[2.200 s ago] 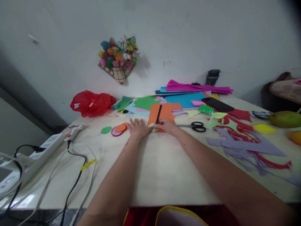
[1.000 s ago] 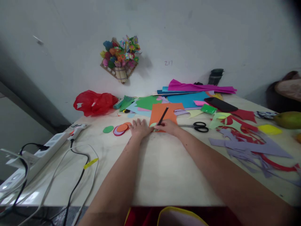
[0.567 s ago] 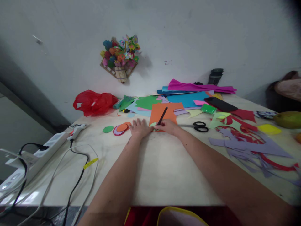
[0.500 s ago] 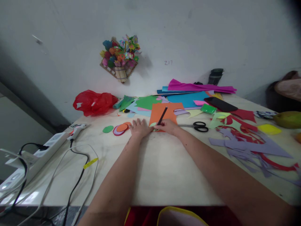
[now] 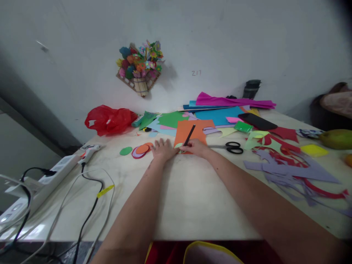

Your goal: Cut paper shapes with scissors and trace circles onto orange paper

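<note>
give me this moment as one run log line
left hand: spread flat, thumb at orange sheet | right hand: gripping black pencil over orange sheet | left side: green circle, overlapping circles | right side: scissors

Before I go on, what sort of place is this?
It looks like a handicraft table against a wall: black-handled scissors lie beside an orange sheet, purple offcuts lie farther right, and a colourful flower decoration hangs on the wall.

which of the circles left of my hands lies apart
The green paper circle, farthest left, lies alone; the orange, lilac and red paper circles overlap beside your left hand.
</note>
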Motion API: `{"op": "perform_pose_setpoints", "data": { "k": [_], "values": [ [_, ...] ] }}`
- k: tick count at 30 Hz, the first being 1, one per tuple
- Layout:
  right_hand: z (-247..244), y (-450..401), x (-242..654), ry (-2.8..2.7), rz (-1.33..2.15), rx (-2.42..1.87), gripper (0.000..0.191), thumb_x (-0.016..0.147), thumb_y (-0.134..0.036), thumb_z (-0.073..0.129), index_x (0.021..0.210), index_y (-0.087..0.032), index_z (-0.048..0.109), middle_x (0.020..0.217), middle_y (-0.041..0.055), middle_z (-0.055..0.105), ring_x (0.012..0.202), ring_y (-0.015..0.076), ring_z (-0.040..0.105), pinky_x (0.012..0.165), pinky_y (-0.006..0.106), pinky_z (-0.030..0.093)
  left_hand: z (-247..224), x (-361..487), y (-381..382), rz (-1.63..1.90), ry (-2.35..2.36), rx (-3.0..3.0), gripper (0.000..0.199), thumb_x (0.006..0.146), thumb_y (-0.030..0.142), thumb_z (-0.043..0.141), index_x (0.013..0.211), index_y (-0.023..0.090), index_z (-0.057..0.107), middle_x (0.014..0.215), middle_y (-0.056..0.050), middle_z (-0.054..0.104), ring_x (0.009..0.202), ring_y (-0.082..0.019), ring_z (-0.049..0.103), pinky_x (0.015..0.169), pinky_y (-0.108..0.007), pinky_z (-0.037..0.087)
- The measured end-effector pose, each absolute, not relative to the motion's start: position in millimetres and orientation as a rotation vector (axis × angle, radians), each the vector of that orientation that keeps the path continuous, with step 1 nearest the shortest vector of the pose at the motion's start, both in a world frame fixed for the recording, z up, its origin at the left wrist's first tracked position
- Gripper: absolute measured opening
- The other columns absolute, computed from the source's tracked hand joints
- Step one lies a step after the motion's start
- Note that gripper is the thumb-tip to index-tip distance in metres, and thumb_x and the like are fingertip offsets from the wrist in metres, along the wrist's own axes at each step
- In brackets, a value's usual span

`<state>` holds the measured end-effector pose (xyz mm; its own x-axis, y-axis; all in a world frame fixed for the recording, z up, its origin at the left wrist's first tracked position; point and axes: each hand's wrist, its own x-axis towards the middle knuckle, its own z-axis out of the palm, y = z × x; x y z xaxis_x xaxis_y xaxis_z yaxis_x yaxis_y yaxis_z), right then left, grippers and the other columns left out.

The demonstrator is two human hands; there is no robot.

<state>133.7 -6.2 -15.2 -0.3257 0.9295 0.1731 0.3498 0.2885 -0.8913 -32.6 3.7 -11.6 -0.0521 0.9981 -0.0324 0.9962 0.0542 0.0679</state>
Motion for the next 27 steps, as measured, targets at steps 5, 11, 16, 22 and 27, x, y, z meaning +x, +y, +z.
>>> {"op": "perform_pose_setpoints", "data": {
  "k": [5, 11, 16, 22, 27],
  "values": [
    [-12, -8, 134, -1.823, 1.033, -1.148, 0.015, 0.07, -0.026, 0.063, 0.076, -0.014, 0.067, 0.079, 0.0046, 0.07, 0.078, 0.0169, 0.064, 0.071, 0.027, 0.048, -12, -33, 4, 0.053, 2.225, 2.104, 0.089, 0.065, 0.077, 0.029, 0.139, 0.028, 0.025, 0.149, -0.008, 0.012, 0.134, -0.036, 0.005, 0.101, -0.06, 0.007],
    [-6, -12, 134, -1.81, 1.035, -1.189, 0.013, 0.07, -0.024, 0.063, 0.076, -0.014, 0.068, 0.08, 0.0049, 0.07, 0.079, 0.0173, 0.063, 0.072, 0.027, 0.048, -13, -33, 6, 0.039, 2.225, 2.094, 0.088, 0.066, 0.076, 0.031, 0.139, 0.027, 0.024, 0.149, -0.007, 0.011, 0.134, -0.036, 0.004, 0.101, -0.06, 0.007],
    [-3, -13, 134, -1.802, 1.004, -1.236, 0.013, 0.069, -0.024, 0.064, 0.075, -0.014, 0.069, 0.078, 0.0038, 0.07, 0.077, 0.0172, 0.063, 0.071, 0.027, 0.047, -14, -34, 6, 0.045, 2.23, 2.099, 0.085, 0.067, 0.075, 0.031, 0.138, 0.028, 0.026, 0.149, -0.007, 0.012, 0.134, -0.036, 0.005, 0.101, -0.06, 0.008],
    [-1, -14, 135, -1.809, 0.995, -1.245, 0.013, 0.069, -0.024, 0.063, 0.075, -0.014, 0.068, 0.076, 0.0037, 0.069, 0.074, 0.0163, 0.063, 0.068, 0.026, 0.048, -13, -34, 6, 0.056, 2.216, 2.102, 0.087, 0.067, 0.076, 0.029, 0.139, 0.027, 0.025, 0.149, -0.008, 0.012, 0.134, -0.036, 0.005, 0.101, -0.06, 0.007],
    [1, -14, 136, -1.817, 1.001, -1.231, 0.012, 0.069, -0.024, 0.063, 0.074, -0.014, 0.068, 0.077, 0.0045, 0.07, 0.075, 0.017, 0.063, 0.069, 0.027, 0.048, -13, -34, 6, 0.06, 2.218, 2.118, 0.088, 0.066, 0.078, 0.029, 0.138, 0.027, 0.027, 0.149, -0.008, 0.013, 0.133, -0.037, 0.006, 0.101, -0.061, 0.009]
  ]
}}
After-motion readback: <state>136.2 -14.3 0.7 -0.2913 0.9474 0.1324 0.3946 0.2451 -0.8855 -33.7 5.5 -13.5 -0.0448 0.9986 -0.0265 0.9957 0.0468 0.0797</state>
